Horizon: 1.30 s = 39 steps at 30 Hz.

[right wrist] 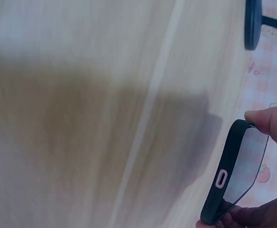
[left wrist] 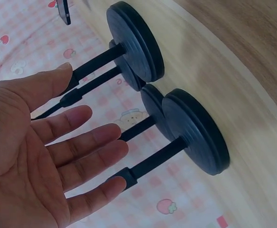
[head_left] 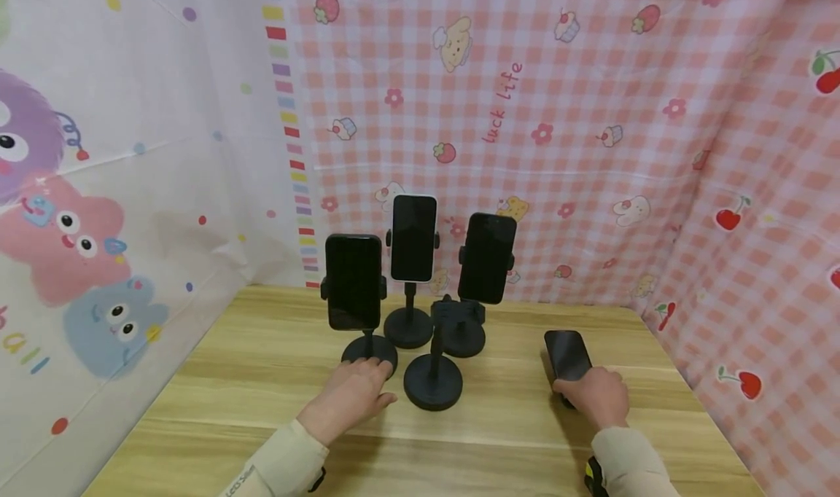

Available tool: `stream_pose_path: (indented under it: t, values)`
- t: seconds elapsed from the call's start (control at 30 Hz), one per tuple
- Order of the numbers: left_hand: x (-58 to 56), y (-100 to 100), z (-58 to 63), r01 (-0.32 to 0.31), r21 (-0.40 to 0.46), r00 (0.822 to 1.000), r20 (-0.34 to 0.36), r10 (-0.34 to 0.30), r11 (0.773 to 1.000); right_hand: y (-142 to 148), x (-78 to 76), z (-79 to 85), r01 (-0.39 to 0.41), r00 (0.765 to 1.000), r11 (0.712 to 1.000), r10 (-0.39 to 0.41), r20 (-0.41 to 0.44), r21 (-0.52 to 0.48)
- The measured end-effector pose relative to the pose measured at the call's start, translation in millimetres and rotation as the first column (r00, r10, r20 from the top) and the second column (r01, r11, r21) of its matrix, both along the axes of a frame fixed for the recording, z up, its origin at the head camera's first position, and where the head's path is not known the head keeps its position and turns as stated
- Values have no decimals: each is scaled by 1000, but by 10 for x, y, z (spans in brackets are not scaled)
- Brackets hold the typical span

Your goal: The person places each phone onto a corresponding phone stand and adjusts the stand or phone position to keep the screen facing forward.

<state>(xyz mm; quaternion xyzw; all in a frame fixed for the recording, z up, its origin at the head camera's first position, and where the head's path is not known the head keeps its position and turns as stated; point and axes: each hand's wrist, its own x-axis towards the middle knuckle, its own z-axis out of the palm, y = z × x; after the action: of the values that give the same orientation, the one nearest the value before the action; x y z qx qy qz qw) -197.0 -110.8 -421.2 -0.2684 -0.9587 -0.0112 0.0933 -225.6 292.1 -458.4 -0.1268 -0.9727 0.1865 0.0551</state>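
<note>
My right hand [head_left: 600, 395] grips a black-cased smartphone [head_left: 568, 353] by its long sides, at the right of the table. The right wrist view shows the phone's bottom edge [right wrist: 220, 178], with its charging port, close over the wood. My left hand [head_left: 351, 401] reaches toward the round base [head_left: 370, 354] of the front left phone stand, overlapping it in the head view. In the left wrist view that hand [left wrist: 48, 152] has its fingers spread and loosely extended, with nothing held. A black phone [head_left: 353, 282] sits upright in that stand's clamp. Beside it, the front middle stand [head_left: 433, 382] has a bare clamp [head_left: 458, 311].
Behind, a white-edged phone [head_left: 413, 238] and another black phone [head_left: 488, 258] are clamped in two more stands. The wooden table [head_left: 512, 424] meets a pink checked cloth [head_left: 558, 176] at the back and a white patterned cloth [head_left: 197, 154] at the left.
</note>
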Motion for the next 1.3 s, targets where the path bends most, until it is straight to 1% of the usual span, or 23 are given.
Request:
stream_pose_path:
  t: [0.1, 0.2, 0.33, 0.43, 0.63, 0.77, 0.97, 1.0, 1.07, 1.3]
  values:
    - [-1, 5, 3, 11, 9, 1000, -22, -10, 1000, -72, 55, 2, 12, 1000, 1000, -12, -3, -28]
    - [-3, 12, 11, 16, 24, 999, -30, -15, 1000, -171, 110, 8, 29, 999, 999, -31, -38, -45]
    - [-8, 24, 15, 26, 32, 999, -43, -24, 999, -324, 179, 19, 38, 988, 998, -44, -147, -44]
    - [-5, 40, 25, 31, 33, 998, -49, -30, 999, -426, 235, 27, 36, 978, 998, -47, -204, -61]
    - [-2, 78, 53, 35, 47, 999, -33, -34, 998, -584, 363, 55, 47, 968, 993, -71, -239, -104]
    - [-2, 95, 57, 44, 51, 998, -45, -42, 998, -653, 435, 70, 49, 954, 992, -80, -289, -113]
    - [3, 134, 94, 59, 77, 997, -60, -54, 995, -755, 516, 108, 33, 921, 993, -74, -383, -115]
    - [3, 142, 102, 61, 84, 997, -60, -56, 995, -772, 530, 119, 28, 918, 993, -70, -390, -113]
    - [-1, 159, 120, 65, 97, 996, -59, -59, 993, -806, 558, 147, 24, 920, 993, -67, -387, -116]
    - [-19, 213, 169, 79, 145, 995, -76, -69, 986, -926, 663, 311, 18, 943, 985, -73, -324, -169]
